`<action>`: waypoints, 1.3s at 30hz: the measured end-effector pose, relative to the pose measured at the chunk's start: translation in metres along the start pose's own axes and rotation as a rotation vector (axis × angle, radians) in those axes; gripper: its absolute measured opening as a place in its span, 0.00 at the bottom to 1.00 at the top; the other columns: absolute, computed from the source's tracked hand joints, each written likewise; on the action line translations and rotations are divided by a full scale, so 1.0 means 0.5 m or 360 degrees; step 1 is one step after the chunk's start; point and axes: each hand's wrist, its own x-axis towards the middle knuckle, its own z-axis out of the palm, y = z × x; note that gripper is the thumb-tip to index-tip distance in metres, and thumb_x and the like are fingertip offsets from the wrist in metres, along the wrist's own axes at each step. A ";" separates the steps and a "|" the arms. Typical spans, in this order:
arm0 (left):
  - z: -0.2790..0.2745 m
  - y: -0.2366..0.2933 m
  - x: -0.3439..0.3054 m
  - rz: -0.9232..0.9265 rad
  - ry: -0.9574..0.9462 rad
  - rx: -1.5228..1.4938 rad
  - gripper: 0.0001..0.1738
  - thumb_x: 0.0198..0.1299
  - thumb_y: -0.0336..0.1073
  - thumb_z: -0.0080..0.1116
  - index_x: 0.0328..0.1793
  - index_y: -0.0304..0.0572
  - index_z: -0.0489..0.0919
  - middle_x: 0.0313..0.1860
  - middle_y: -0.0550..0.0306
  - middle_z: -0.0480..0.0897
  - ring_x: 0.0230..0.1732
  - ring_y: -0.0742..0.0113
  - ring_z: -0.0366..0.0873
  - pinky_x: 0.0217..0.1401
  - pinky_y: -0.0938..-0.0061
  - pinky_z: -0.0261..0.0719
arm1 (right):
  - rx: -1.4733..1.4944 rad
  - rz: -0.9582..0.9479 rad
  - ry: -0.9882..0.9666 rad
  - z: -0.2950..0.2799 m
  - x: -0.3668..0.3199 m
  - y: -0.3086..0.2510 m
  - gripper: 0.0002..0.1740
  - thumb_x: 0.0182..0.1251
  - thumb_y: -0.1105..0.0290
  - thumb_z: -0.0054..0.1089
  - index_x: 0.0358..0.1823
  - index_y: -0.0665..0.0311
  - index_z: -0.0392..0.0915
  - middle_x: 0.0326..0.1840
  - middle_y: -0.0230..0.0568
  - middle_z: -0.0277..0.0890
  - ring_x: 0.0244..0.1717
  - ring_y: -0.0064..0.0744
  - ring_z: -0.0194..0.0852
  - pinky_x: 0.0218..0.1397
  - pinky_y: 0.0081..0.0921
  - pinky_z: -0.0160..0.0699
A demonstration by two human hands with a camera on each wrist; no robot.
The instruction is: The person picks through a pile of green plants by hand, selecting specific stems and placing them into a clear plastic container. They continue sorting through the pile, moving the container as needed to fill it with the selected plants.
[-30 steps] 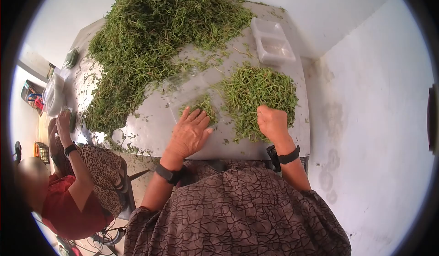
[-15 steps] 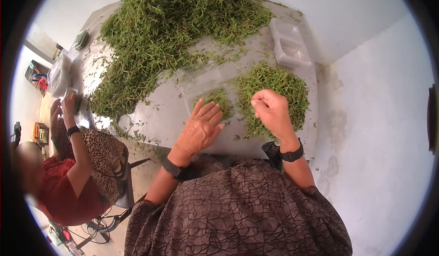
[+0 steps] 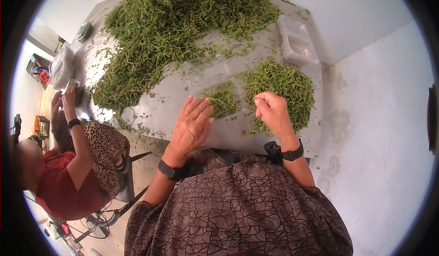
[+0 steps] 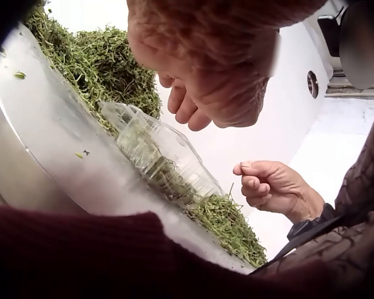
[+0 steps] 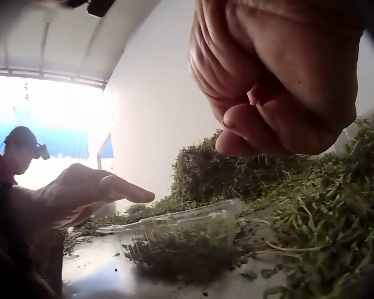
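My left hand (image 3: 191,123), fingers straight, hovers at the near left edge of a clear plastic clamshell box (image 3: 209,75). The box's lid lies back, and leafy green stems (image 3: 223,99) fill its tray. Above the near side of a smaller pile of cut greens (image 3: 286,84), my right hand (image 3: 274,112) has its fingers curled, thumb tip against the forefinger. Nothing shows plainly between those fingertips. In the right wrist view, the box (image 5: 174,219) sits low on the table beside the pile, with the left hand (image 5: 81,196) over its far side.
A large heap of greens (image 3: 173,32) covers the back and left of the metal table (image 3: 157,84). White plastic trays (image 3: 297,43) stand at the back right, near the wall. At left, another person (image 3: 68,173) sits handling a packed box, with stacked clear containers (image 3: 61,66) beyond.
My left hand has come off the greens in the box and shifted to its left edge. My right hand has risen slightly from the pile, fingers still curled. The head view has shifted a little.
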 end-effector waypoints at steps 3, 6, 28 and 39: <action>0.007 0.001 0.008 0.0034 -0.0020 -0.0013 0.18 0.56 0.27 0.60 0.54 0.34 0.79 0.58 0.45 0.80 0.62 0.46 0.75 0.75 0.47 0.63 | -0.0050 -0.0002 0.0058 -0.015 -0.014 0.027 0.08 0.69 0.73 0.55 0.38 0.70 0.80 0.21 0.32 0.76 0.21 0.16 0.68 0.24 0.19 0.65; 0.014 0.005 0.016 0.0023 -0.0093 -0.0001 0.19 0.57 0.29 0.60 0.56 0.34 0.78 0.60 0.45 0.80 0.64 0.47 0.74 0.76 0.47 0.62 | -0.0072 0.0074 0.0103 -0.034 -0.031 0.033 0.07 0.69 0.72 0.55 0.38 0.69 0.80 0.21 0.32 0.76 0.20 0.16 0.67 0.23 0.19 0.64; 0.034 0.004 0.030 -0.0045 -0.0363 0.0112 0.17 0.63 0.35 0.56 0.54 0.32 0.80 0.59 0.41 0.80 0.67 0.43 0.71 0.79 0.48 0.55 | -0.0616 -0.0007 0.0709 -0.145 -0.019 0.099 0.07 0.64 0.70 0.63 0.37 0.66 0.81 0.20 0.41 0.78 0.20 0.33 0.76 0.26 0.31 0.73; 0.037 -0.002 0.007 -0.0082 -0.0242 0.0022 0.16 0.62 0.32 0.57 0.53 0.31 0.80 0.59 0.41 0.80 0.69 0.43 0.70 0.80 0.46 0.54 | -0.1601 -0.0241 0.0726 -0.135 0.018 0.139 0.06 0.57 0.70 0.63 0.28 0.64 0.77 0.18 0.50 0.76 0.23 0.52 0.79 0.28 0.43 0.77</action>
